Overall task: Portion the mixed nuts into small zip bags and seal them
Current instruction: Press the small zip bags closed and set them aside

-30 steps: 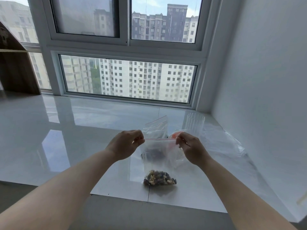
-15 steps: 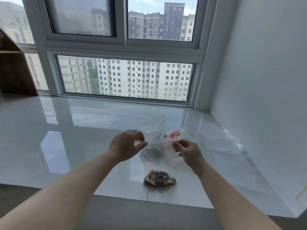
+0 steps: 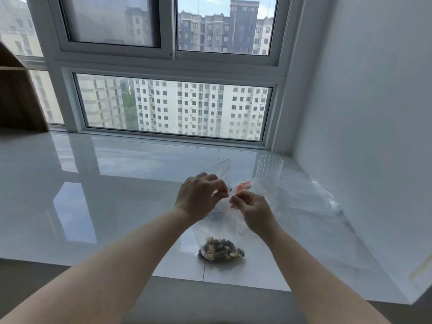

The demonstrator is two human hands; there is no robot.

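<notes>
Near sill point(image 3: 117, 206) edge: both hands pinch zip bag point(image 3: 218, 232) top, apparently

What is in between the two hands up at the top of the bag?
In the head view, only a short stretch of the zip bag top edge separates left hand from right hand.

- The left hand point(image 3: 198, 197) is raised, fingers curled, thumb and forefinger pinched together.
- The right hand point(image 3: 253, 210) is just beside it, pinching likewise.

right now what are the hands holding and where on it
Both hold the zip bag of nuts by its top edge: left hand and right hand pinch it close together.
</notes>
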